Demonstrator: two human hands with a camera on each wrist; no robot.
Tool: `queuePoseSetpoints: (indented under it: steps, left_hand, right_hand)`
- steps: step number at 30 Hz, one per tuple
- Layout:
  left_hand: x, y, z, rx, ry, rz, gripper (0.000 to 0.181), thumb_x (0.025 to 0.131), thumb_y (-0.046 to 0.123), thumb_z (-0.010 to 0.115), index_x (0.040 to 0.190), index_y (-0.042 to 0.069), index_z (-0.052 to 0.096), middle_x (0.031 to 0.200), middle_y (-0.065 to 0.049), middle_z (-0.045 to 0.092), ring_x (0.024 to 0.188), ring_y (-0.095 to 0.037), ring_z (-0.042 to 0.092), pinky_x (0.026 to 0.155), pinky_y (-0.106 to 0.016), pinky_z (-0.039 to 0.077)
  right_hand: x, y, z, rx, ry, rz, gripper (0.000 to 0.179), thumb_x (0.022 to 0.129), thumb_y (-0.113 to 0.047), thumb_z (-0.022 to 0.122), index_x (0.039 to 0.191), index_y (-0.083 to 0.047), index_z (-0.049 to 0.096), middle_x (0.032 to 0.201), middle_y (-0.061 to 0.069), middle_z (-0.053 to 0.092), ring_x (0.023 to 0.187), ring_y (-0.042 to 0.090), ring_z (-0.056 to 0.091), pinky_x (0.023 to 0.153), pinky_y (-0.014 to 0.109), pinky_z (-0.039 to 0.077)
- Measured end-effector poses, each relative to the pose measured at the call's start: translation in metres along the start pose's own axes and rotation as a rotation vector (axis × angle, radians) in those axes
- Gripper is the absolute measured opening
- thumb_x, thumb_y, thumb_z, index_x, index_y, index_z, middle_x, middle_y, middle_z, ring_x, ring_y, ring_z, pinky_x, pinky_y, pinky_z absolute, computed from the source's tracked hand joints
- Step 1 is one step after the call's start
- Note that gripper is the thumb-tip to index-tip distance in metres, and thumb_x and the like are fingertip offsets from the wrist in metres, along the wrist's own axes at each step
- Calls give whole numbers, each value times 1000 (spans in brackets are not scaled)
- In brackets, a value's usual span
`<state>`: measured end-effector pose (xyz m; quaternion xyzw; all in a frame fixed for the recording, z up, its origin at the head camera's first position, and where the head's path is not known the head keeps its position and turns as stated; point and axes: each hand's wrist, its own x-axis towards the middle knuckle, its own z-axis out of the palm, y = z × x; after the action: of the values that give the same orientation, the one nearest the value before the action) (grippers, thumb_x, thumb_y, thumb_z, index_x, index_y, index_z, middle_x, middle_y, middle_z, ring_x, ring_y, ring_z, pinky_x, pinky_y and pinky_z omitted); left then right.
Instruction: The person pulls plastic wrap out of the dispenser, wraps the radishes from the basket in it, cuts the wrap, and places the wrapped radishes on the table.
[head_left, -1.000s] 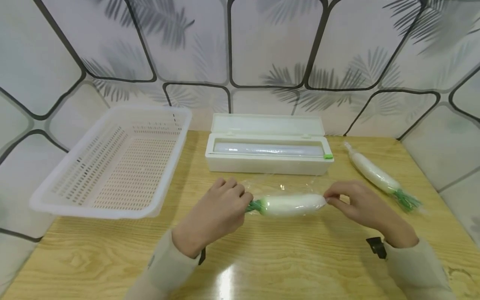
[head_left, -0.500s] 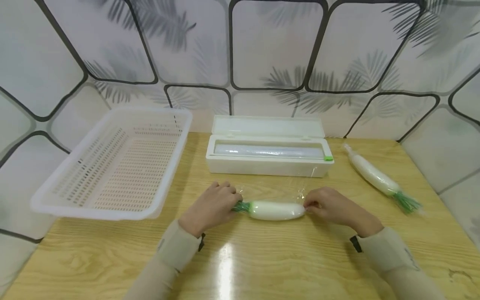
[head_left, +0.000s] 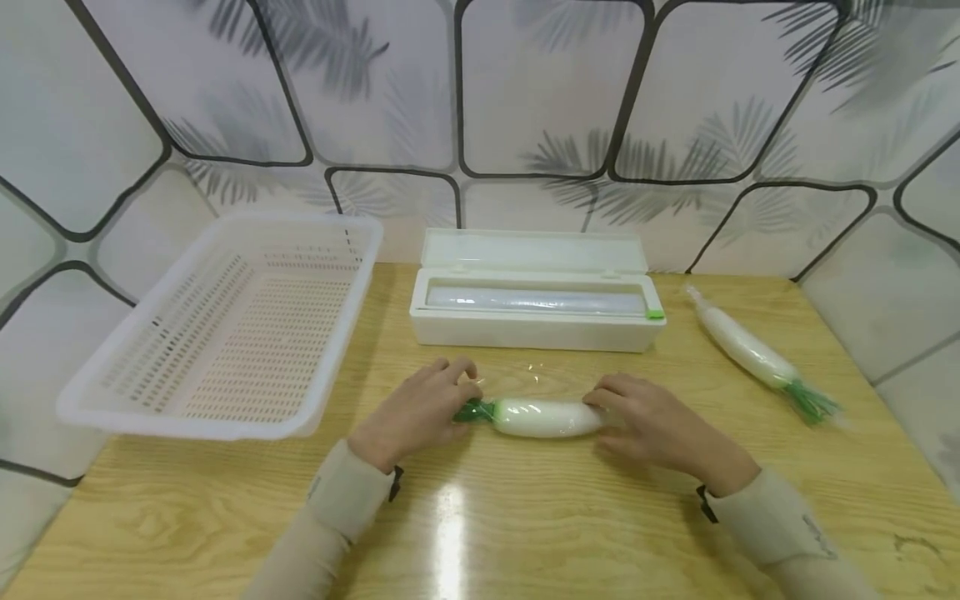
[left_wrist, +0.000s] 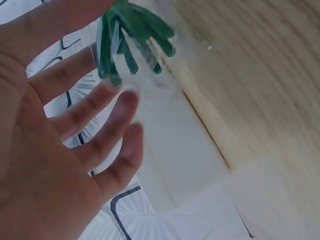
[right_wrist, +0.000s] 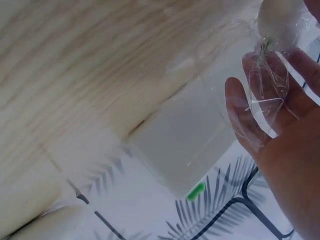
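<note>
A white radish (head_left: 547, 418) with cut green stems lies crosswise in front of me, wrapped in clear cling film. My left hand (head_left: 420, 412) holds it at the stem end; in the left wrist view the green stems (left_wrist: 131, 37) stick out past the thumb and forefinger, the other fingers loosely bent. At the opposite end my right hand (head_left: 656, 421) grips the tip, fingers over the top and thumb on the near side. A twisted tail of film (right_wrist: 267, 97) hangs across its fingers in the right wrist view. Loose film (head_left: 525, 375) spreads just behind the radish.
Behind the radish stands an open white cling film box (head_left: 536, 329) with a roll inside and a green slider at its right end. A white plastic basket (head_left: 330, 367) is on the left. Another wrapped radish (head_left: 750, 346) lies at the right. A patterned wall rises behind.
Both hands have brought the radish left and slightly toward me. The right fingers went from pinching the film at the tip to lying over the radish's end. The loose film behind has shrunk.
</note>
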<state>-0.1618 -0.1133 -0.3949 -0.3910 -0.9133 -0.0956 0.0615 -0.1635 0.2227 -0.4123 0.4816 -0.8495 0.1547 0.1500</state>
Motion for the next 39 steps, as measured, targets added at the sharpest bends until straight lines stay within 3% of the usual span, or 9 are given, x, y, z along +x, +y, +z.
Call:
queuePoseSetpoints:
  steps: [5,9,15,24,27,32,35,39]
  left_hand:
    - [1,1,6,104,36,19,36,81,20,88,111,8,73,114,-6,61,103,-25,54,89,-39,49]
    - [3,1,12,138,53,33,30,83,21,86,107,8,73,105,-3,63,98,-22,55,88,-38,47]
    - [1,-1,10,58,48,17,35,87,20,82,117,8,68,110,-5,68,107,-25,60,95,-43,46]
    - [-1,-3,6,-35,-71,-20,24,97,20,63,120,11,67,112,-6,71,105,-25,63,100,-46,43]
    - [-1,-3,9,-25,-61,-17,24,98,23,65,118,10,69,113,-6,66,106,-26,59,97,-45,43]
    - [2,-4,11,-8,-23,1,26,96,19,71,119,7,70,113,-7,64,107,-27,58,96,-45,46]
    - [4,-6,9,-29,-22,-9,30,97,15,70,125,6,63,118,-9,67,111,-29,62,98,-47,46]
    - [5,-8,9,-61,-19,-23,28,99,11,66,126,8,59,121,-12,69,112,-31,65,100,-50,47]
  right_hand:
    - [3,-2,6,5,-8,25,44,69,-10,93,105,-1,68,102,6,59,87,17,57,72,37,56]
    - [4,-1,6,65,-61,107,36,76,-5,88,106,2,70,100,4,58,86,15,56,72,36,55]
    - [4,3,4,185,-111,204,40,86,-4,80,120,3,60,103,4,63,91,20,62,78,41,56]
    - [6,6,3,304,-170,247,15,97,0,64,112,-1,65,105,6,68,95,21,65,80,42,56]
    - [7,7,3,296,-180,271,14,99,-2,61,112,0,67,104,4,66,91,16,61,77,39,54]
    - [7,7,3,274,-181,267,29,93,-11,74,118,3,69,101,0,57,84,9,49,69,30,48]
    - [8,9,3,256,-163,260,40,87,-7,80,121,5,64,100,1,59,85,12,54,70,32,51]
    - [10,14,3,278,-157,286,30,89,0,75,116,2,61,100,4,65,87,16,62,74,37,55]
